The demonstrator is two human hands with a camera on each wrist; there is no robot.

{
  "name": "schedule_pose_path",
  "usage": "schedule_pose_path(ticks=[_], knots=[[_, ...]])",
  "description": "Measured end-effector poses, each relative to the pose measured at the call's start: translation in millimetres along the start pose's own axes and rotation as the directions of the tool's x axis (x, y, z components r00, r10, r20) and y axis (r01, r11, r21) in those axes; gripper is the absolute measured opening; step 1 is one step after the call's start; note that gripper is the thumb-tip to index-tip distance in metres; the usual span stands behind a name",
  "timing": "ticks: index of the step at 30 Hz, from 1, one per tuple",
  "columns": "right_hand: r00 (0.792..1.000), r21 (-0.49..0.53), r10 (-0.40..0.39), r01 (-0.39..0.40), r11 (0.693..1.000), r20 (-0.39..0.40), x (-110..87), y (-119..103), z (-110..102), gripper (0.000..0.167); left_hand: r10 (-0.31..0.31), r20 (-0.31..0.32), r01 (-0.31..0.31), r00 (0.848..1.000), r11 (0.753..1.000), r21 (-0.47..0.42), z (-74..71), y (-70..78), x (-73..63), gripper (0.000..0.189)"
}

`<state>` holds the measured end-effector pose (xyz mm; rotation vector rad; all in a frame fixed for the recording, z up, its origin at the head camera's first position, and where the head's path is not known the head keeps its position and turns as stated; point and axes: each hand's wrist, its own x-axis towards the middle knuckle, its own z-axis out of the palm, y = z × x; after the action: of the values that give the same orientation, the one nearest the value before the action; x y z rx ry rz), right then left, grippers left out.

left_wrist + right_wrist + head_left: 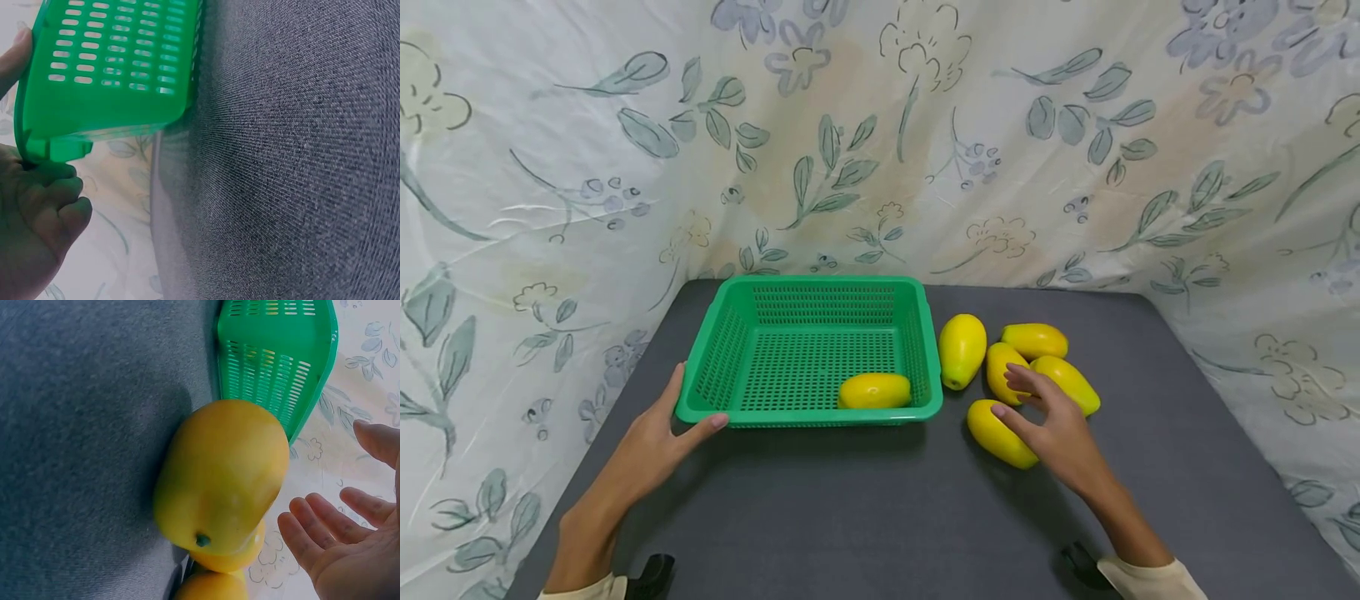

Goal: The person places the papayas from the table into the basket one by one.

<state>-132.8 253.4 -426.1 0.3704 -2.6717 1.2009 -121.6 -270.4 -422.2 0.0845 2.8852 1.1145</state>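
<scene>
A green plastic basket [820, 419] with slotted walls stands on the table, one yellow mango [874, 391] lying inside near its front right corner. My left hand [651, 446] holds the basket by its front left corner. In the left wrist view, the thumb [17, 56] lies along the rim and the other fingers curl beneath it. Over the loose mangoes on the right hovers my right hand [1060, 433], fingers spread and nothing in them. Closest under it lies the front mango [996, 433], seen large with its stem nub in the right wrist view.
Several more mangoes lie right of the basket, among them an upright-looking one [962, 350] beside its wall and one at the back [1035, 340]. Flowered cloth [962, 208] hangs behind and along both sides of the dark grey table [850, 517].
</scene>
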Motion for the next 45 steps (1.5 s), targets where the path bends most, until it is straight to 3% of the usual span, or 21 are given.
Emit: schedule_pose_path(ticks=[19,35,39,45], knots=[[1.000,-0.019,0.009,-0.008,1.000,0.014,-6.3,11.5,0.9,0.068,0.001,0.003,-0.002,1.000,1.000,0.011,-1.4,-2.9,-0.2,0.110],[0.987,-0.091,0.088,-0.076,0.993,0.136,-14.1,19.6,6.6,0.073,-0.002,0.015,0.002,1.000,1.000,0.020,-1.8,-2.7,0.5,0.110],[0.983,-0.143,0.088,-0.064,0.988,0.162,-13.5,21.0,7.6,0.074,-0.010,0.020,0.009,1.000,1.000,0.020,-2.0,-2.5,1.2,0.111],[0.980,-0.143,0.087,-0.061,0.988,0.181,-12.8,24.5,8.9,0.077,-0.025,0.025,0.024,0.999,1.000,0.019,-1.9,-1.8,1.6,0.113]])
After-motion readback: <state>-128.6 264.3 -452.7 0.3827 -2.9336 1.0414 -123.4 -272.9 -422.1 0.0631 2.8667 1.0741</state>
